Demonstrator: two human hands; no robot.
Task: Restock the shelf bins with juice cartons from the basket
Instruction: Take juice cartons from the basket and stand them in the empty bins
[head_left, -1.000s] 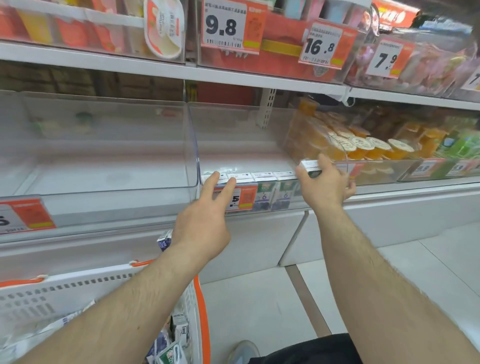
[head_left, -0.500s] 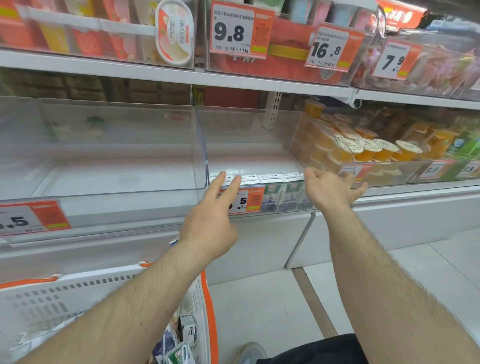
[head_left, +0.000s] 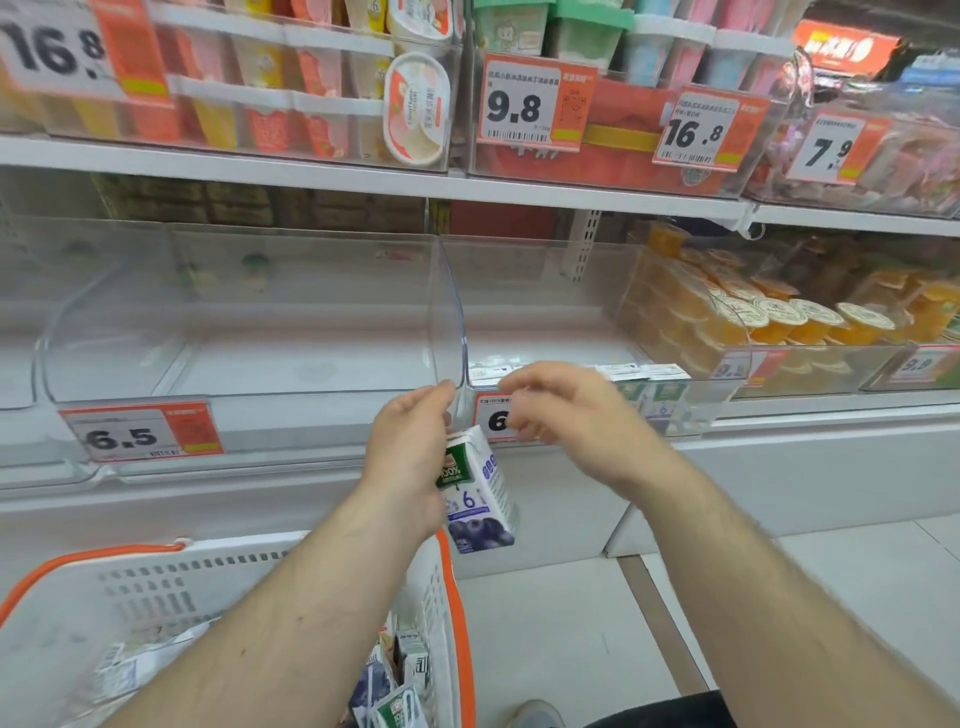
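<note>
My left hand (head_left: 410, 452) grips a blueberry juice carton (head_left: 478, 499), held tilted just below the front edge of the shelf bins. My right hand (head_left: 561, 410) hovers close beside it with loosely curled fingers and holds nothing I can see. Behind the hands, a clear middle bin (head_left: 545, 322) has a row of cartons (head_left: 654, 382) along its front wall. The clear left bin (head_left: 260, 364) holds nothing. A white basket with an orange rim (head_left: 156, 587) sits at lower left, with several more cartons (head_left: 405, 675) inside.
A bin of orange jelly cups (head_left: 779, 317) stands to the right of the middle bin. The upper shelf (head_left: 363, 174) carries stocked bins with price tags. Pale floor (head_left: 597, 623) lies below the shelf base, and a shoe (head_left: 535, 714) shows at the bottom.
My left hand has left the bin front and now holds a carton. My right hand has come off the carton row and moved left toward the left hand.
</note>
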